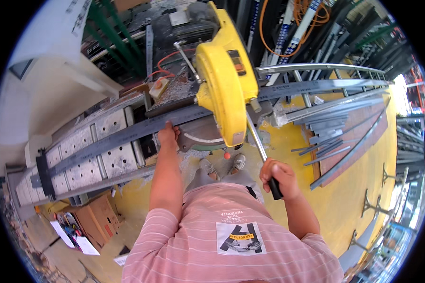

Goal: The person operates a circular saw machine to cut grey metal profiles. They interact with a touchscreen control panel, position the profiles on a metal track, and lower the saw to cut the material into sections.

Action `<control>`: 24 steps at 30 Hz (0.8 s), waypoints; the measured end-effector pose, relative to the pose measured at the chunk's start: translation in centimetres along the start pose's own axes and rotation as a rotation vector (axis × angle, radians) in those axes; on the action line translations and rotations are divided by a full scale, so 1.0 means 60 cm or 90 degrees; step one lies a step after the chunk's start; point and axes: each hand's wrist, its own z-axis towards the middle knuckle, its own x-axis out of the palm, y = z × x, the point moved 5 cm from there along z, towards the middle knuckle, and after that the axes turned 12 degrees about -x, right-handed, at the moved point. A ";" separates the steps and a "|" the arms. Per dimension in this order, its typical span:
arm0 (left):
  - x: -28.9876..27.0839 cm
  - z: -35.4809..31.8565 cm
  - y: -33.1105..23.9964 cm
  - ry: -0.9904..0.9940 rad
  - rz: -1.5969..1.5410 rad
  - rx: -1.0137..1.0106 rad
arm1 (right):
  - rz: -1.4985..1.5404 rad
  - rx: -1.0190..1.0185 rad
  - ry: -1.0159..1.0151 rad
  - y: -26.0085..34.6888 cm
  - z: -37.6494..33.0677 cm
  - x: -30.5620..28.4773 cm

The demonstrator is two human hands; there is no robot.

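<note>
A yellow-guarded cut-off saw [229, 85] stands in front of me. Under its guard runs a long grey metal bar [113, 138], which passes out on both sides. My left hand [168, 134] is left of the saw, its fingers curled at the bar's near edge. My right hand [281, 177] is closed round the black grip [275, 189] of the saw's metal lever [257, 139], which slants down toward me. The guard hides the blade and the spot on the bar beneath it.
At left the bar lies over a perforated roller table [115, 162] with a black upright stop [45, 175]. A ladder-like roller rack [300, 87] carries it at right. Grey cut pieces [333, 125] lie on a brown board at right. A cardboard box [97, 214] sits lower left.
</note>
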 end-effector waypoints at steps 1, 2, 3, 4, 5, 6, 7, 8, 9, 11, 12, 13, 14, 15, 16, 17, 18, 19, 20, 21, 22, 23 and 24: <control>-0.003 0.000 -0.002 -0.006 0.012 0.007 | -0.058 0.094 -0.041 -0.022 -0.010 -0.007; 0.005 -0.013 -0.005 -0.020 0.012 0.001 | -0.092 0.086 -0.054 -0.029 -0.016 -0.013; -0.004 -0.003 -0.008 -0.025 0.025 0.006 | -0.125 0.078 -0.048 -0.033 -0.016 -0.011; 0.000 -0.010 -0.009 -0.032 0.029 -0.005 | -0.156 0.073 -0.049 -0.041 -0.020 -0.014; 0.008 -0.016 -0.008 -0.037 0.040 -0.008 | -0.167 0.061 -0.051 -0.045 -0.024 -0.018; 0.005 -0.019 -0.008 -0.047 0.043 -0.009 | -0.177 0.050 -0.043 -0.047 -0.027 -0.018; 0.003 -0.021 -0.012 -0.058 0.045 -0.011 | -0.187 0.039 -0.034 -0.052 -0.029 -0.018; 0.002 -0.006 -0.013 -0.069 0.047 -0.012 | -0.221 0.015 -0.024 -0.060 -0.028 -0.023; 0.000 -0.001 -0.013 -0.070 0.049 -0.011 | -0.199 0.017 -0.030 -0.069 -0.032 -0.028; -0.007 0.006 -0.013 -0.074 0.049 -0.011 | -0.155 0.023 -0.038 -0.090 -0.040 -0.037; -0.007 0.006 -0.012 -0.077 0.056 -0.015 | -0.204 -0.017 -0.022 -0.102 -0.041 -0.044; -0.006 0.002 -0.014 -0.080 0.063 -0.019 | -0.254 -0.057 -0.006 -0.118 -0.042 -0.051; -0.005 -0.002 -0.014 -0.082 0.070 -0.023 | -0.303 -0.098 0.011 -0.133 -0.044 -0.056; -0.003 -0.009 -0.017 -0.085 0.071 -0.024 | -0.335 -0.115 0.011 -0.155 -0.044 -0.061; 0.001 -0.015 -0.017 -0.085 0.073 -0.025 | -0.368 -0.132 0.008 -0.171 -0.045 -0.061; 0.008 -0.021 -0.018 -0.085 0.075 -0.027 | -0.401 -0.148 0.005 -0.184 -0.049 -0.063; 0.009 -0.021 -0.017 -0.081 0.067 -0.030 | -0.371 -0.095 -0.033 -0.182 -0.046 -0.060; 0.013 -0.022 -0.014 -0.075 0.059 -0.033 | -0.366 -0.109 -0.004 -0.167 -0.046 -0.056; 0.019 -0.022 -0.011 -0.068 0.053 -0.037 | -0.362 -0.123 0.023 -0.148 -0.052 -0.057; 0.022 -0.016 -0.008 -0.047 0.017 -0.034 | -0.356 -0.135 0.054 -0.112 -0.053 -0.050; 0.018 -0.002 -0.007 -0.029 -0.019 -0.031 | -0.328 -0.133 0.099 -0.058 -0.049 -0.033; 0.010 0.014 -0.008 -0.014 -0.057 -0.027 | -0.297 -0.131 0.146 0.004 -0.041 -0.015; -0.002 0.030 -0.010 -0.012 -0.122 -0.041 | -0.315 -0.131 0.190 0.059 -0.032 -0.006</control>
